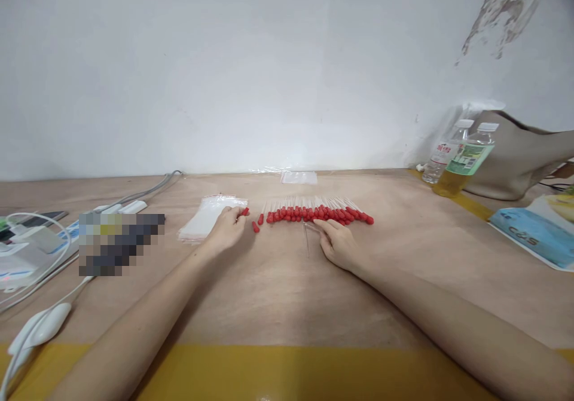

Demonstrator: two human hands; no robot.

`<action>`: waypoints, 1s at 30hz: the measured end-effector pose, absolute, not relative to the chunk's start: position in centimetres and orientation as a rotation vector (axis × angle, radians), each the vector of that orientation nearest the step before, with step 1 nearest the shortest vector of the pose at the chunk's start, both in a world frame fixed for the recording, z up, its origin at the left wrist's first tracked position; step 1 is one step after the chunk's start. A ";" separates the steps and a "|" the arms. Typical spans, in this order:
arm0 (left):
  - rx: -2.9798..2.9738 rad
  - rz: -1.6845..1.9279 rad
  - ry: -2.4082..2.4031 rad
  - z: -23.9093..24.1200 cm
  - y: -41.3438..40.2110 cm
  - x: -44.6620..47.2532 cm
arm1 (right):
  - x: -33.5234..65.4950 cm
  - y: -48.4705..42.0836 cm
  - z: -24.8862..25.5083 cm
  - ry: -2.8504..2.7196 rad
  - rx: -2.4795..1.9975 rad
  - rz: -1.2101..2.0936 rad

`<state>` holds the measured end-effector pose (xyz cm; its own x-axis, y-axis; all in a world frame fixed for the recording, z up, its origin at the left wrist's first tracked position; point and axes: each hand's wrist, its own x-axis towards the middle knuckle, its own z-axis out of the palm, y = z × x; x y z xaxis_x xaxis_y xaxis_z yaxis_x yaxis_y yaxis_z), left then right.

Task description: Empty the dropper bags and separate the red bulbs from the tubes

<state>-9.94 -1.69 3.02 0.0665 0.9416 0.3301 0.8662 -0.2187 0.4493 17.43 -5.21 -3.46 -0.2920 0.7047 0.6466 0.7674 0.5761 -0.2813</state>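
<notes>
The left hand point(229, 220) pinches a red bulb point(244, 212); the right hand point(334, 239), grip unclear, sits nearer the droppers point(296, 214), stems point(314, 202) wallward.

1 head cam, facing fwd/down over tabletop point(269, 308) twd wall point(251, 78).

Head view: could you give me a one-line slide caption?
Left hand holds a red piece beside a pale flat stack; right hand is at a row of red-ended sticks.
</notes>
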 end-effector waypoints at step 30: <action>2.329 0.304 2.185 3.0 1.4 -7.9 | 15.0 -6.5 -2.3 -2.224 -1.187 -0.144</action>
<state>-7.92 1.40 3.00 0.0552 0.9816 0.1826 0.9942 -0.0709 0.0808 14.96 -6.47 -2.35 -0.4144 0.7188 0.5581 0.7850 0.5926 -0.1804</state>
